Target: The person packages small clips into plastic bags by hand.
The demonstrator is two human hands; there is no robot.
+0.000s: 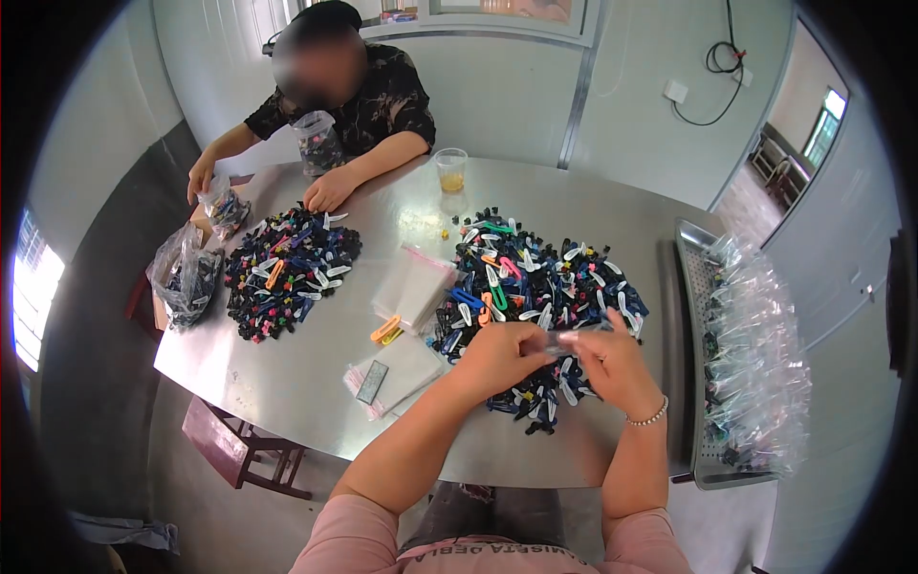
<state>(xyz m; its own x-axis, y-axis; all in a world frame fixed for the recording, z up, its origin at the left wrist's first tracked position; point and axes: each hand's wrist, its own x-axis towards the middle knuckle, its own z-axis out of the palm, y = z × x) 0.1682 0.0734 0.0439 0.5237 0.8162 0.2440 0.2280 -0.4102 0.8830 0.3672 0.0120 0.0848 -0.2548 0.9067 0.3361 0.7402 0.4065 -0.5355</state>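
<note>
Over a pile of small hair clips (550, 277), my two hands meet with a small clear plastic bag (558, 342) between them. My left hand (502, 356) is closed on the bag's left side, thumb pressed against the fingers. On the other side my right hand (617, 365) grips it near the opposite edge, with some fingers raised. What the bag holds is hard to make out. The pile mixes black claw clips with white, blue, green, orange and pink snap clips. Left of my left forearm lie stacks of flat clear bags (413, 289).
A metal tray (703, 383) at right carries a row of filled clear bags (760, 354). Across the table, a co-worker (335, 96) handles bags beside a second clip pile (287, 268). A plastic cup (450, 172) with yellowish liquid stands at the back. A stool (225, 440) is at lower left.
</note>
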